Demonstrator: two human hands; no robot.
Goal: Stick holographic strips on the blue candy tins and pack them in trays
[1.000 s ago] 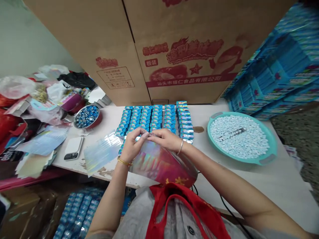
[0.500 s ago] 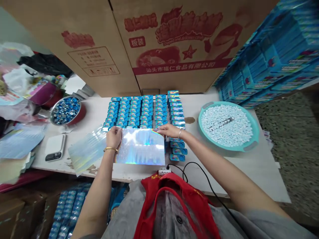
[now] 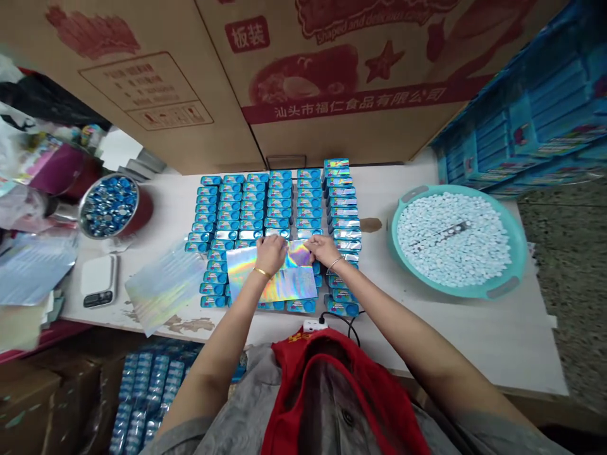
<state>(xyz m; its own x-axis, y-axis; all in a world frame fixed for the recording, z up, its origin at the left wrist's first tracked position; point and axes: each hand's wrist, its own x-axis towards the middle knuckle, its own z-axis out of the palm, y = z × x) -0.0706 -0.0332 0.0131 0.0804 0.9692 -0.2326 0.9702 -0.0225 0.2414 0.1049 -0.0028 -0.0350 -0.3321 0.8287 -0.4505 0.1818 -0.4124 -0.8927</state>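
Note:
A shiny, rainbow-reflecting sheet [image 3: 296, 284] is held over rows of small blue boxes [image 3: 279, 203] standing on the table. My left hand [image 3: 272, 254] is closed at the sheet's upper edge, near its middle, with the fingertips partly hidden. At the upper right corner, the fingers of my right hand [image 3: 324, 250] pinch the sheet. Part of the sheet between both hands looks creased or lifted. Several of the boxes lie beneath it and are covered from view. Left of the boxes, another clear, shiny sheet [image 3: 164, 287] rests on the table.
A turquoise basin [image 3: 519, 253] of pale pellets stands right, with a dark strip on them. A bowl [image 3: 145, 212] of blue and silver pieces and a white scale [image 3: 98, 278] are left. Cardboard cartons [image 3: 199, 148] rise behind. A black cable [image 3: 353, 325] runs near my apron.
My left hand has moved right along the sheet's upper edge, from its left corner towards my right hand. The sheet now shows stronger rainbow colours, and the view has shifted closer.

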